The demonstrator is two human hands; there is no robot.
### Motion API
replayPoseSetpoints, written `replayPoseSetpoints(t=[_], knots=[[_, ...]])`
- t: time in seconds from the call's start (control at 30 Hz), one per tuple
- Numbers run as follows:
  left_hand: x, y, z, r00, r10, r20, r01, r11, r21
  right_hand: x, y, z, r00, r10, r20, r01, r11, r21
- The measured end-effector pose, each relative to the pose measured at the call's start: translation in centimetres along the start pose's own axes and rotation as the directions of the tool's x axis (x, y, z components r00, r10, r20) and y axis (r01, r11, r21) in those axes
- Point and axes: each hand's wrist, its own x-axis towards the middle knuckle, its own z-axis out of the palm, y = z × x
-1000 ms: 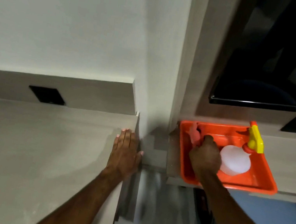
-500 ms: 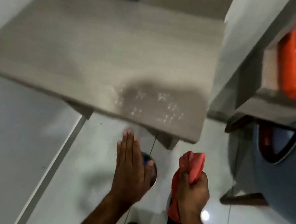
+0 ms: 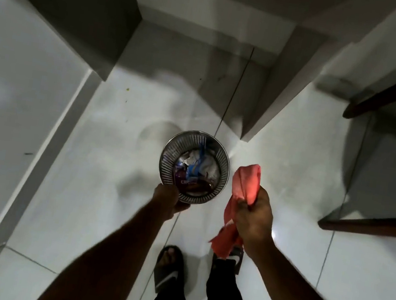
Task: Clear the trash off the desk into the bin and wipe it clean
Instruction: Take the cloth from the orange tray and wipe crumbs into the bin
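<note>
Two hands engaged: left hand [image 3: 170, 201] clamped on light, rigid bin [image 3: 194, 167] rim, right hand [image 3: 253, 217] fisted around soft, limp cloth [image 3: 244, 183] mid-length.

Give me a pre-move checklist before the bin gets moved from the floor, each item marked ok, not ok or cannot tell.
1. Left hand gripping the rim of the bin: ok.
2. Trash sits inside the bin, below the rim: ok.
3. Cloth secured in the right hand: ok.
4. Loose cloth tail clear of the bin opening: ok, it hangs beside the bin, towards the feet.
5. Bin upright: ok.
6. Desk surface free of trash: cannot tell, its top is out of view.
</note>
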Motion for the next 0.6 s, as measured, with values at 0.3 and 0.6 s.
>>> replayPoseSetpoints(t=[0.3,0.6], knots=[[-21.5,7.5,-1.4,0.99,0.132,0.046,-0.131,0.991,-0.026,-10.8,-16.4,-6.5,0.981,-0.188,0.05,0.179,0.972,0.15],[-42.7,16.1,-2.9,0.954,0.17,0.247,-0.165,0.985,-0.038,-24.7,-32.4,-17.5,0.913,-0.395,-0.103,0.408,0.878,0.251]])
